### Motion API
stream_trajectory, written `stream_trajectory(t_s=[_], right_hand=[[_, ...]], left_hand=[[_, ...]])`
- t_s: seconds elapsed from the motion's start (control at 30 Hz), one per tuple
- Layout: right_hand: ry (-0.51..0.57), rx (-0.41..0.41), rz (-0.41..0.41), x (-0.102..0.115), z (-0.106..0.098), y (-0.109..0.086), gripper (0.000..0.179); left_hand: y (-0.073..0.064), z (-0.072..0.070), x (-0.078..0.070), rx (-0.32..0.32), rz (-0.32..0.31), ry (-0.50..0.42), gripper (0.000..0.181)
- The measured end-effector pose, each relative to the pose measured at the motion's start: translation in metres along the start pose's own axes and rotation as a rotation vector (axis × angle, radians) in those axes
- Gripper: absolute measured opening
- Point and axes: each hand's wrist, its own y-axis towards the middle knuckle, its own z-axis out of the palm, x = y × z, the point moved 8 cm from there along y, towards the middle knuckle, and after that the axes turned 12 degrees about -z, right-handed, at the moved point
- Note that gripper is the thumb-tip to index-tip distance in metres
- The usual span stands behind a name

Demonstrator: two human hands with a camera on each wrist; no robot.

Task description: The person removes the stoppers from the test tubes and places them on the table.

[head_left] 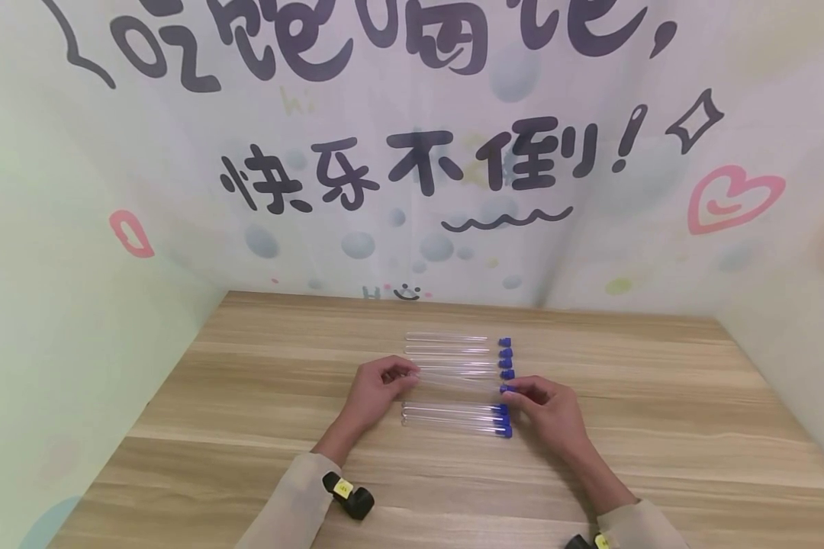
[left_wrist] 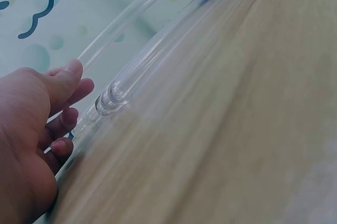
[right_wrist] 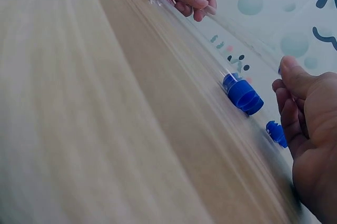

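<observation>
Nearest are two pale sleeves [head_left: 291, 499], a black device [head_left: 358, 499] at the left wrist. Beyond them on the wooden table [head_left: 680, 435] lie three capped tubes [head_left: 453, 417], side by side. Just past these, the left hand [head_left: 378, 390] pinches the closed end of a clear tube [head_left: 460, 382]; the right hand [head_left: 555, 413] pinches a blue cap [head_left: 506, 389] at its other end, how firmly seated I cannot tell. Farther lie open tubes [head_left: 446, 351], four loose caps [head_left: 505, 353] beside their right ends. Behind hangs a printed cloth [head_left: 590, 259].
</observation>
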Motion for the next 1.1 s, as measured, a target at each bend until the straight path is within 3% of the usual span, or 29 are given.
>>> stream_trajectory(t_s=[0.2,0.43,0.63,0.87,1.1], right_hand=[[0.032,0.008,0.001,0.000,0.001,0.000,0.023],[0.023,0.029,0.031,0.034,-0.001,-0.002,0.015],[0.041,0.039,0.034,0.006,0.002,0.000,0.020],[0.069,0.033,0.007,0.004,0.002,0.001,0.023],[0.012,-0.005,-0.010,0.002,0.000,0.002,0.022]], left_hand=[[0.001,0.000,0.002,0.004,0.005,0.019,0.011],[0.001,0.000,0.003,0.007,-0.007,0.031,0.011],[0.001,-0.001,0.002,0.002,-0.008,0.026,0.012],[0.001,-0.002,0.002,-0.008,0.000,0.026,0.012],[0.000,-0.002,0.001,-0.004,0.007,0.033,0.012]])
